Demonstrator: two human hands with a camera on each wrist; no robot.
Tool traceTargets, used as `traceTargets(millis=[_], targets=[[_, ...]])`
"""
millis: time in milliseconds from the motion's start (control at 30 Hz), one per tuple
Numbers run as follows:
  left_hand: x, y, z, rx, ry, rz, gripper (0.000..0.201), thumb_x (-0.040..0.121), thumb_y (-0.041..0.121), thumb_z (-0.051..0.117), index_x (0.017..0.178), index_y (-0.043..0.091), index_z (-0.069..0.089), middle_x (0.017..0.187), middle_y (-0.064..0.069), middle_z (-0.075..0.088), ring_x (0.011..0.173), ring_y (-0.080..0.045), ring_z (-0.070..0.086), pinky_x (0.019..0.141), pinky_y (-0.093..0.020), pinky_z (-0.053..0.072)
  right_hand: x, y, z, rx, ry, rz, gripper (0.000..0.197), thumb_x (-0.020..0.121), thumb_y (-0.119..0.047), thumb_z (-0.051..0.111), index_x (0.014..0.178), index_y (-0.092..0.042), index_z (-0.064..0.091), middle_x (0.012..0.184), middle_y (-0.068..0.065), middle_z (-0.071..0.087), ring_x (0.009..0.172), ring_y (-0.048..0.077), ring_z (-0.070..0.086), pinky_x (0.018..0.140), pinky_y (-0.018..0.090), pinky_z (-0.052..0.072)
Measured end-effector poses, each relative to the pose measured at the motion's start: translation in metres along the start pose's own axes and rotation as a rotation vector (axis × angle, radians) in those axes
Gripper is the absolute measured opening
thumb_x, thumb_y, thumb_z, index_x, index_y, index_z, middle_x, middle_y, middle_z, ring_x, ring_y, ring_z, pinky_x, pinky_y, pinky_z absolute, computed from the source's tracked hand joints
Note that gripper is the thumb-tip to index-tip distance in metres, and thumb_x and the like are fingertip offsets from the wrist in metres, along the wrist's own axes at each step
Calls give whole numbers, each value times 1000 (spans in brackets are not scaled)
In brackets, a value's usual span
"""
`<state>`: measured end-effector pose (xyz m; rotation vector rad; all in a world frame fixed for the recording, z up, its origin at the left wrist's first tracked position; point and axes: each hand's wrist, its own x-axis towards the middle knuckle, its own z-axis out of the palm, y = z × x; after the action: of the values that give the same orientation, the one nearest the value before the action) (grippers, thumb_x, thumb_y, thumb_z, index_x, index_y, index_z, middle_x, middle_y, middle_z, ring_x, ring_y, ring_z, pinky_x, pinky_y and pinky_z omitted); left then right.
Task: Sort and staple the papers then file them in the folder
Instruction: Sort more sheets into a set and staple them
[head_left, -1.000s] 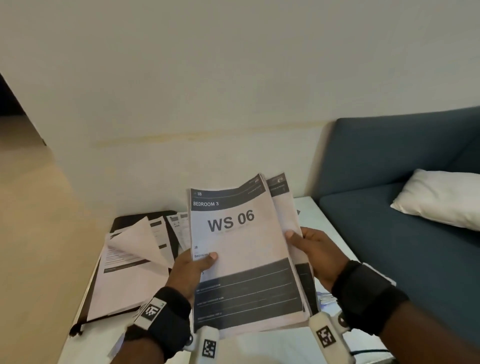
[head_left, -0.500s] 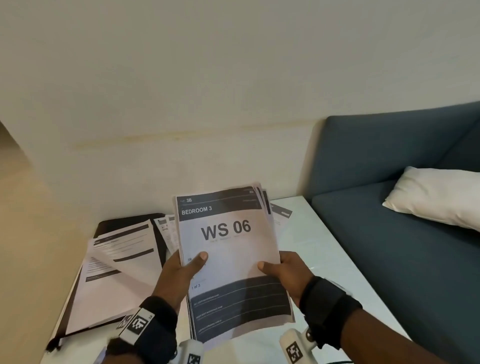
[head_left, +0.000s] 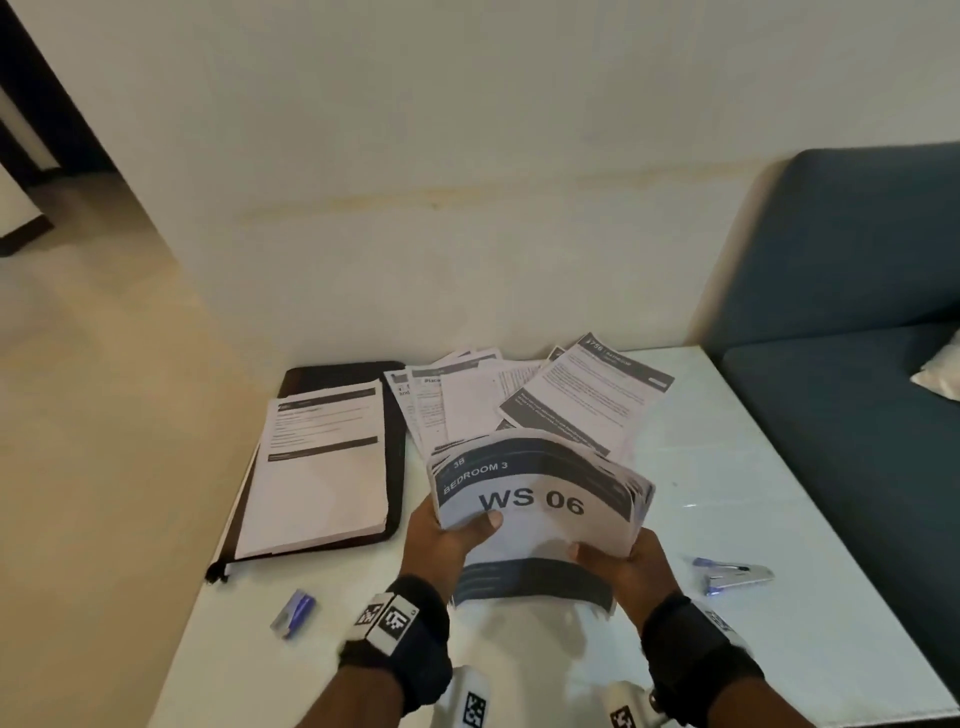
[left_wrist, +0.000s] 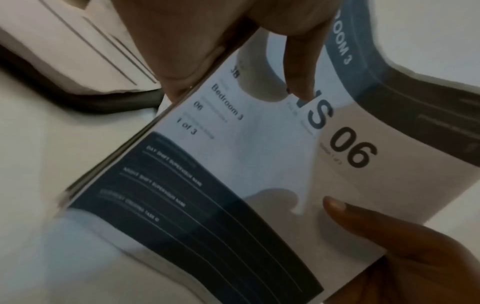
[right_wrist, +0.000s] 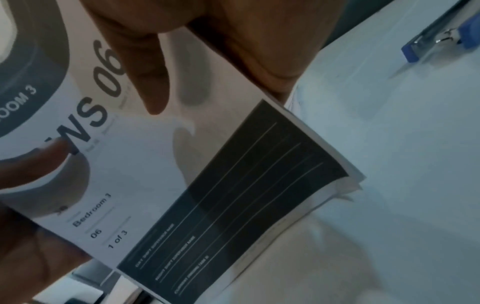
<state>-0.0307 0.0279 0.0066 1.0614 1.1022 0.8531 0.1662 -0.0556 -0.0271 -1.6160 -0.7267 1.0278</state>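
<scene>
White counter (head_left: 727, 467) against a plain wall, blue sofa (head_left: 841, 338) to the right.

Left hand (head_left: 441, 540) pinches the left edge of the stack (head_left: 535, 519): thumb on the "WS 06" cover sheet, fingers under it, not visible. Right hand (head_left: 623, 566) pinches the lower right edge the same way, thumb on top. Stack is held between both hands just above the near-centre of the counter, top half bowing away from the person.

Handling, as a judgement: several loose sheets, light, floppy, slick against each other. Right edge is already fanned, so sheets will slide unless squared up. Best hold is on both side edges, as now; tap the bottom edge on the counter to align, then pinch near one top corner for the staple.

Outward:
- stapler (head_left: 737, 577) on the counter, just right of the right hand
- small blue box (head_left: 293, 613) near left, possibly staples, can't tell
- loose sheets (head_left: 571, 400) fanned out on the far side of the stack
- black folder (head_left: 395, 415) far left, lying open with a paper pile (head_left: 322, 467) on it
</scene>
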Motion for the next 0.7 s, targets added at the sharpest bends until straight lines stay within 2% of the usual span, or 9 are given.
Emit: traceTargets(millis=[100,133,233,333,400,500,633,667,700], targets=[[-2,-11,-1,-50,43,-12,37,81,1,73,115,11,64,103,-8,75,96,-27,72,79,-43,60,0,0,-4,-32,-56,-39,32,76,-2,80,97,-23,68,96,5,74,92,22,69,79,43,60],[-3,-13,-1,-60,52,-11,36,81,1,73,114,11,64,102,-8,75,95,-27,72,78,-43,60,1,-1,-4,-17,-60,-52,32,76,-2,80,97,-24,68,95,2,75,90,19,70,77,40,60],[-3,-12,-2,-14,61,22,28,83,5,73,106,17,64,95,-1,76,90,-21,72,67,-29,59,1,-8,-4,25,-59,-103,28,80,-1,75,94,-24,70,86,-5,77,85,13,72,72,31,60],[-4,-4,-2,28,9,62,23,85,11,73,103,21,64,88,6,76,86,-16,72,62,-21,56,2,-14,-5,42,-41,-140,24,83,-4,73,94,-25,70,89,-4,76,88,17,70,77,36,59],[-6,2,-4,37,-15,82,24,84,12,73,105,20,63,90,5,76,87,-16,73,63,-22,56,3,-15,-7,32,-41,-161,24,83,-6,74,96,-25,69,93,-3,75,92,18,69,78,38,59],[-8,7,-8,38,-49,116,28,82,11,75,107,15,64,94,2,76,88,-16,73,65,-23,57,0,-17,-11,21,-104,-208,26,78,-5,77,96,-23,70,91,-7,77,90,17,71,70,29,60],[-10,8,-8,3,-33,127,32,81,9,76,111,15,63,96,1,76,90,-18,73,66,-25,57,-1,-22,-10,60,-110,-236,34,64,-39,88,92,-24,77,93,-2,77,88,16,72,69,28,60],[-10,8,-7,-7,-34,134,32,82,8,75,110,16,64,97,1,76,91,-18,73,67,-25,58,0,-23,-9,81,-96,-245,30,64,-39,88,88,-25,78,92,-1,77,86,15,73,70,28,60],[-10,9,-6,-17,-29,140,31,82,7,75,109,17,64,97,1,76,91,-19,73,67,-26,58,0,-26,-7,108,-86,-257,19,69,-28,86,86,-26,79,91,0,77,86,17,73,70,27,60]])
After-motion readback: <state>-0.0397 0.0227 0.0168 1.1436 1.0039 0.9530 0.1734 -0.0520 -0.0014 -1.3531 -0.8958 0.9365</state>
